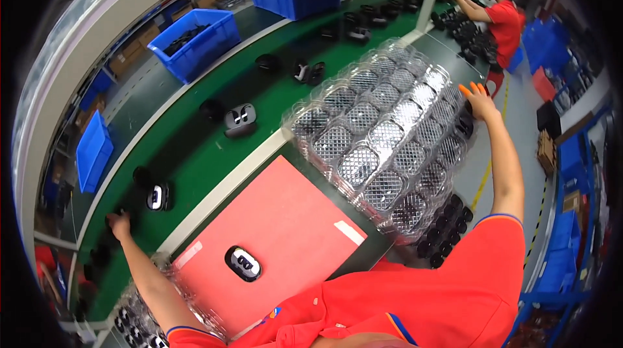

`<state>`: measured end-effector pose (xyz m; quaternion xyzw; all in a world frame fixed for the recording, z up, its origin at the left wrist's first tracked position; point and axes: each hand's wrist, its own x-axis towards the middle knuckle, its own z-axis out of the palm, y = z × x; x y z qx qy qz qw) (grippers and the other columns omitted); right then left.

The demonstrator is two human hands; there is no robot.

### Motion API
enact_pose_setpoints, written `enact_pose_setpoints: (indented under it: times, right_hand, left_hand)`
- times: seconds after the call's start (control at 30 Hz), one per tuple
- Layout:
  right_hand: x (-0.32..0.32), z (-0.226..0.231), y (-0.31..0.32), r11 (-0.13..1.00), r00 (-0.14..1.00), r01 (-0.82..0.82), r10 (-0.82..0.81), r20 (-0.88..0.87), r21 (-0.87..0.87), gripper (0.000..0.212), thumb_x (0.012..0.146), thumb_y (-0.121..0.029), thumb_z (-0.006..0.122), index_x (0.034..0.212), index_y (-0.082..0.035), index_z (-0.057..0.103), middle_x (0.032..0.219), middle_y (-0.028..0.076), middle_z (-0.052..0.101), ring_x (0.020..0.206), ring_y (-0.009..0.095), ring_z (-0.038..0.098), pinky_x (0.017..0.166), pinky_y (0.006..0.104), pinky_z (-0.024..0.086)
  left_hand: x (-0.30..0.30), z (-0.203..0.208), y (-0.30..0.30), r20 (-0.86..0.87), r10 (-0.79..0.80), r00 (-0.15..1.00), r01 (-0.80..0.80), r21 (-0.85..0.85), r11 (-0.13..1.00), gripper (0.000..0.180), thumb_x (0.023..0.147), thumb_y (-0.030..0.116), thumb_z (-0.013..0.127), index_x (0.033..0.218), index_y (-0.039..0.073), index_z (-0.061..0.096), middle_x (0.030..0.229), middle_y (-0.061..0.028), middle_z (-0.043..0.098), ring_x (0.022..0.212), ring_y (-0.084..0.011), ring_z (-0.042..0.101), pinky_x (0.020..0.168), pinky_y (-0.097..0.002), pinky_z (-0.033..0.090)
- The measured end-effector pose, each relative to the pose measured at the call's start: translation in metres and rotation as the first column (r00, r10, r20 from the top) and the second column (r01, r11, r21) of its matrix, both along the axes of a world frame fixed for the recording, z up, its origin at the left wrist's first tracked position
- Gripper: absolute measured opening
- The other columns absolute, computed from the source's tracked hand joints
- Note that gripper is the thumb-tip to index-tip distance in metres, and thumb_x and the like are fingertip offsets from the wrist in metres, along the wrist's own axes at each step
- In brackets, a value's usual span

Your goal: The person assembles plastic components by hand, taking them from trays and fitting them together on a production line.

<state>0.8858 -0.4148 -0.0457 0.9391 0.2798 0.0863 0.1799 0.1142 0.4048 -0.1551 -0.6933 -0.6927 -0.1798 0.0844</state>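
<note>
My left hand [119, 225] reaches out over the green conveyor belt [195, 137], by a dark, blurred item; its fingers are too unclear to show whether they grip. On the far right, my right hand [480, 103] has its fingers apart, with orange covers on the fingertips. It is at the edge of a stack of clear plastic trays [405, 118] with rounded pockets. A black case [464, 126] sits in a pocket just below that hand. In front of me, a small black and white oval case [245, 264] lies on a red mat [272, 212].
On the belt are an open earbud case [240, 119], a black and white case [157, 197] and several dark cases. Blue bins [195, 43] stand beyond the belt. A co-worker in red [503, 30] works at the far right. More black cases [444, 231] lie beside the trays.
</note>
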Motion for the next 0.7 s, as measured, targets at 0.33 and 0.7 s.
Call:
enact_pose_setpoints:
  times: [0.33,0.7]
  right_hand:
    - [0.029,-0.007,0.027,0.525,0.962,-0.257,0.22,0.162,0.812,0.029,0.068,0.001,0.055,0.095,-0.002,0.064,0.104,0.015,0.064,0.096,0.028,0.061,0.086,0.0334,0.045]
    - [-0.212,0.024,0.344,0.222,0.091,0.602,0.935,-0.342,0.767,0.043,0.084,-0.005,0.052,0.124,-0.011,0.039,0.109,0.017,0.06,0.089,0.024,0.064,0.057,0.027,0.049]
  left_hand:
    - [0.067,0.076,-0.026,0.827,0.121,-0.549,0.381,0.119,0.917,0.017,0.078,0.015,0.072,0.091,0.011,0.062,0.086,-0.0038,0.061,0.081,-0.0202,0.059,0.076,-0.04,0.057]
    - [0.278,0.114,-0.245,0.683,0.564,-0.464,0.84,0.137,0.525,0.053,0.092,0.039,0.033,0.119,-0.005,0.047,0.109,-0.0248,0.057,0.087,-0.0368,0.06,0.068,-0.042,0.052]
